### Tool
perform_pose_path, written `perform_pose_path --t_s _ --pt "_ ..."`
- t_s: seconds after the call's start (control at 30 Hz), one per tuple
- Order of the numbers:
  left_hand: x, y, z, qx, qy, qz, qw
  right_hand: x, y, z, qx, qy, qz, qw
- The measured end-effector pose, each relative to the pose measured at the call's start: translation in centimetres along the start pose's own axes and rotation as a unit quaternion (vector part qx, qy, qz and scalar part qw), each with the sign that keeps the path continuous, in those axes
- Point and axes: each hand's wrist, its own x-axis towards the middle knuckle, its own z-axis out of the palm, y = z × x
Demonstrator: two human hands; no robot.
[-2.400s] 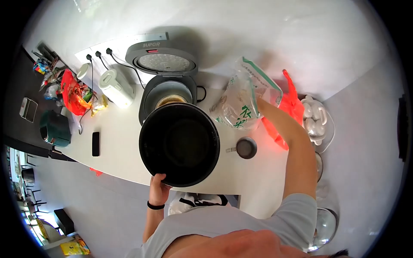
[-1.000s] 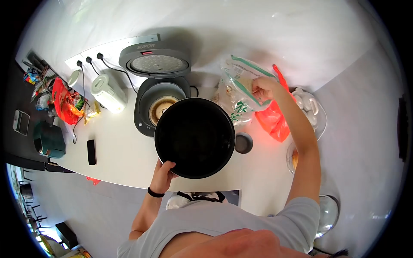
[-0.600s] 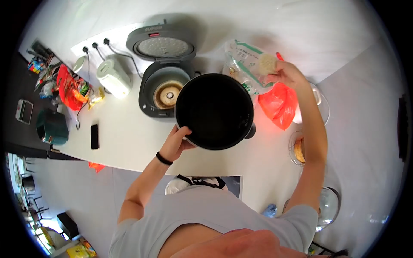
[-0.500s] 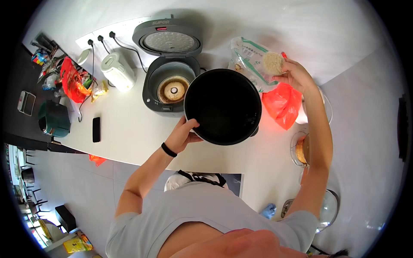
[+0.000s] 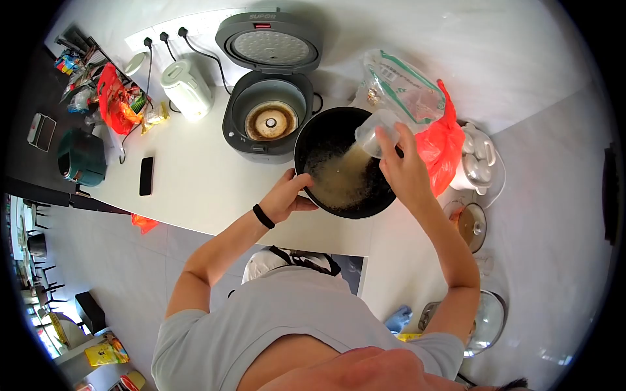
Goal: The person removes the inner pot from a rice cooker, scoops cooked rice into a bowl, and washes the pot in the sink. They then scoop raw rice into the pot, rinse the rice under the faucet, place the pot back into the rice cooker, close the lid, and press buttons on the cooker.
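Observation:
My left hand (image 5: 289, 195) grips the rim of a black rice cooker inner pot (image 5: 313, 140), thumb over the edge. In my right hand (image 5: 403, 163) is a clear plastic cup (image 5: 376, 132), tipped over the pot's right side. Rice grains (image 5: 342, 179) pour from the cup and spread across the pot's bottom. Behind the pot stands the grey rice cooker (image 5: 261, 148), its lid (image 5: 270, 49) raised and its heating plate (image 5: 270, 122) bare and brown-stained. A clear plastic bag with green edging (image 5: 407, 88) lies right of the cooker.
A red plastic bag (image 5: 440, 150) and a white appliance with a clear lid (image 5: 478, 159) stand at right. Along the counter's left lie a phone (image 5: 147, 176) and a white kettle (image 5: 187, 91). A glass-lidded pot (image 5: 488, 322) sits at lower right.
My right hand has come left from beside the clear bag with the filled cup and tipped it over the pot. Rice now falls into the pot, which was empty before.

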Motion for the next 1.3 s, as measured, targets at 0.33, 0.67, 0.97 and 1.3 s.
perform_pose_path --t_s 0.33,0.67,0.97,1.3 --pt "-1.5 -0.1 -0.9 -0.019 0.018 0.019 0.999 6.5 7.8 -0.7 0.039 0.062 0.164 0.984" --pt "-4.7 -1.4 -3.7 -0.056 0.155 0.067 0.984 11.5 17.8 13.1 0.168 -0.508 0.386 0.751" --pt "-4.4 -1.9 -4.7 -0.085 0.238 0.121 0.960 9.7 19.2 20.1 0.136 -0.548 0.392 0.726" --pt "-3.0 -0.3 -3.7 -0.057 0.161 0.107 0.979 10.2 19.6 11.9 0.423 -0.367 0.563 0.608"
